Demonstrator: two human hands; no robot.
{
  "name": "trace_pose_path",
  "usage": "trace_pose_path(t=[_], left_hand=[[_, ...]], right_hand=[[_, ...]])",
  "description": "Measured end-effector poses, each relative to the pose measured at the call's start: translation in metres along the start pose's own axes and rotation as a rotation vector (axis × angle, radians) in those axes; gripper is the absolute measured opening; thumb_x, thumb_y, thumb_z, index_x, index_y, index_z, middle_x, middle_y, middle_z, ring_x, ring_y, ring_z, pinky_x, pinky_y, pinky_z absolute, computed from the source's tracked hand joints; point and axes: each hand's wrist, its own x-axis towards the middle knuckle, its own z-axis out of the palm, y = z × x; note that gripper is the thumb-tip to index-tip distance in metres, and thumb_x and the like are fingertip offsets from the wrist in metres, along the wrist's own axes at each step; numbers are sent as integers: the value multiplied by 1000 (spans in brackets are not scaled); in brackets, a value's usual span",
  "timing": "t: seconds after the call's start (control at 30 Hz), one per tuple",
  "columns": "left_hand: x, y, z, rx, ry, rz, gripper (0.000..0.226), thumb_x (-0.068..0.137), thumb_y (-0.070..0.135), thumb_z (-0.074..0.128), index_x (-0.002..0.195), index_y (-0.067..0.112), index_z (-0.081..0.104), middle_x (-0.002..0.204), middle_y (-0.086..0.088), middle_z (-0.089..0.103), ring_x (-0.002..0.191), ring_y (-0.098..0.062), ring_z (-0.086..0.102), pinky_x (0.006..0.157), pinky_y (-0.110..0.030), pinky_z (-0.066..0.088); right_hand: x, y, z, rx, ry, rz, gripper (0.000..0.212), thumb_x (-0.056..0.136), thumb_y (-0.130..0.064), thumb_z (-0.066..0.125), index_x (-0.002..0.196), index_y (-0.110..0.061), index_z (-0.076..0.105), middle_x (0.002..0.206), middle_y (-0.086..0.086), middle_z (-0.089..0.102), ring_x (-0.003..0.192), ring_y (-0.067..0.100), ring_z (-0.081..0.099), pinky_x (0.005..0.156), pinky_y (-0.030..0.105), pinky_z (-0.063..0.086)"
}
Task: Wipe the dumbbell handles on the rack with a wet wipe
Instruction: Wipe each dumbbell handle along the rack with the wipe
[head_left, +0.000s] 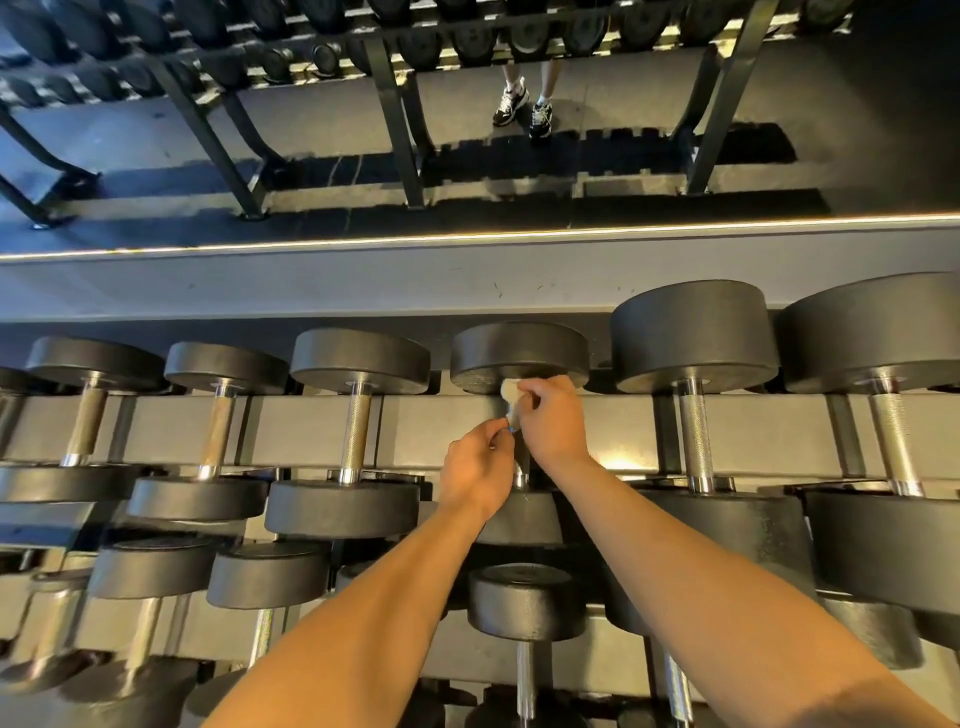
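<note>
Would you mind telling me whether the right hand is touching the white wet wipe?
Touching. The head view shows the right hand pinching the white wet wipe with curled fingers.

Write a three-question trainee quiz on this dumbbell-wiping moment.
1. True or false: the right hand holds the wipe against the far end of a handle.
2. Multiple choice: the left hand is at A) that same handle, B) the next handle leftward, C) a lower-tier dumbbell.
3. Fill in: the wipe is ___ in colour.
Key: 1 true; 2 A; 3 white.
</note>
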Motion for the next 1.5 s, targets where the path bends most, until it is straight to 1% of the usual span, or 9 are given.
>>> trace_pose_path(t=[0.27,0.4,0.47,0.57,0.77,1.03,1.17,1.27,1.5], left_hand=[[-3,3,-1,-77,8,-4,24,105,27,47,107,39,67,89,11,71,79,-6,66,68,-17,51],[-2,4,0,-69,1,-19,28,104,27,48,113,31,74,95,9,73,86,-11,69,79,-30,58],[-2,4,-1,-57,-2,-21,26,103,26,49,103,33,74,91,6,73,85,-14,69,80,-34,58],[-2,4,0,-37,-2,-18,29,102,27,50,85,38,70,85,2,73,77,-15,67,74,-36,56],[-1,3,-1,-45,-18,-39,24,103,32,50,106,36,74,86,10,73,77,-11,67,66,-26,52],[-3,4,-1,-60,-6,-34,22,103,34,51,100,39,73,83,9,73,77,-12,69,66,-30,57],[-2,3,0,-43,-11,-33,25,103,34,49,97,38,72,80,5,72,66,-11,62,59,-30,51],[-2,3,-1,-34,-17,-27,27,104,33,46,94,37,71,80,4,71,66,-11,60,59,-28,46],[-1,3,-1,-54,1,-18,32,106,32,42,89,45,67,92,9,73,88,-11,69,78,-31,57]], right_hand=[[-3,9,-4,-36,-75,-47,37,96,-10,63,133,-17,63,131,3,58,121,20,54,100,19,36],[-11,12,-14,36,-100,40,36,96,-5,62,131,-15,65,129,4,65,117,16,58,94,14,39],[-17,17,-16,63,-165,68,37,94,-2,63,128,-16,68,122,2,68,105,10,59,84,4,39],[-22,20,-14,87,-166,86,32,93,-6,65,122,-18,72,113,-2,72,100,11,65,83,10,49],[-3,3,-8,70,21,67,32,95,-11,64,127,-14,66,126,3,59,112,15,57,90,14,38],[-17,24,-14,0,-107,58,17,92,-2,65,103,-15,69,88,-6,64,80,10,61,63,2,41],[-15,13,-11,95,-71,14,27,94,-11,64,119,-19,68,108,-5,68,93,3,61,73,1,42],[-4,2,-7,79,-60,19,33,96,-15,62,129,-19,64,124,0,64,113,13,59,90,15,42],[-15,21,-12,-48,-134,32,22,95,-7,63,112,-16,74,110,0,71,101,14,65,90,22,50]])
